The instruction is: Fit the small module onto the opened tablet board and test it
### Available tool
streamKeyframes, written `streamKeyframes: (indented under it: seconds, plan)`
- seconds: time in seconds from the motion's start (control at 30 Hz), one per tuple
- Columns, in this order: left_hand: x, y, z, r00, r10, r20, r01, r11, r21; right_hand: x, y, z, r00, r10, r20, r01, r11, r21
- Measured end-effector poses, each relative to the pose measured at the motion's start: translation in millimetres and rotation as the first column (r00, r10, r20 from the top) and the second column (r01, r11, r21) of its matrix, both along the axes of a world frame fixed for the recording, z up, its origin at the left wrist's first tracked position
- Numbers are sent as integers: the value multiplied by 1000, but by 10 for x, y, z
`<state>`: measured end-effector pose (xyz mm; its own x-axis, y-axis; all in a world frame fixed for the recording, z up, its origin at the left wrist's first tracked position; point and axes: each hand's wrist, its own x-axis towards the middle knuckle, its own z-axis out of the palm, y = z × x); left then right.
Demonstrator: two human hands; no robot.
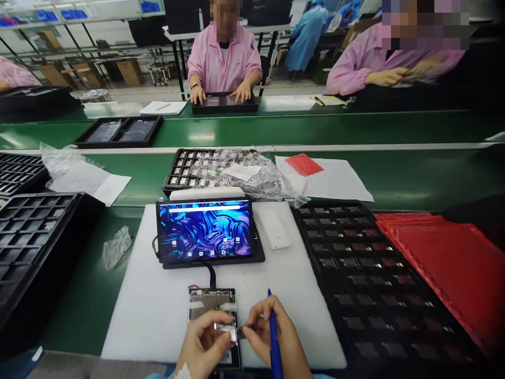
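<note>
- Through the head camera I record the left hand (pixel 203 338) with thumb and forefinger closed on a small silvery part (pixel 229 332).
- I find that part held just over the opened circuit assembly (pixel 212 300), at the near side of the white board (pixel 148 316).
- I note the right hand (pixel 287 334) gripping a blue pen (pixel 273 337), its tip pointing away; thumb and forefinger meet at the part's right end, though the contact appears too small for me to confirm.
- I observe a black flat cable (pixel 212 276) running from the assembly toward the lit tablet (pixel 205 231), which leans on a dark support on the board.
- I log a compartmented black tray (pixel 341 268) right of the board, red pouches (pixel 437 252) beyond it.
- Across the line, I see a co-worker in pink (pixel 224 63), both hands at a shallow black tray.
</note>
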<state>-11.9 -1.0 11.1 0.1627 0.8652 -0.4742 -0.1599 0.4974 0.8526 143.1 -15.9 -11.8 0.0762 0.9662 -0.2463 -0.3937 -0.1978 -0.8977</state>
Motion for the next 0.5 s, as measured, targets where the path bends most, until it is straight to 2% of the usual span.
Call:
streamKeyframes:
  seconds: [0.17,0.4,0.5]
  plan:
    - [0,-18,-26,998,-12,59,13,1000,-17,-18,-11,-13,999,-9,47,10,1000,-20]
    - [-13,-29,-55,999,-9,-51,10,999,34,-61,-41,-51,996,-83,-38,80,995,-63]
    - [-8,-33,-69,998,0,-56,2,1000,23,-28,-29,-42,1000,-28,-1,28,997,-65]
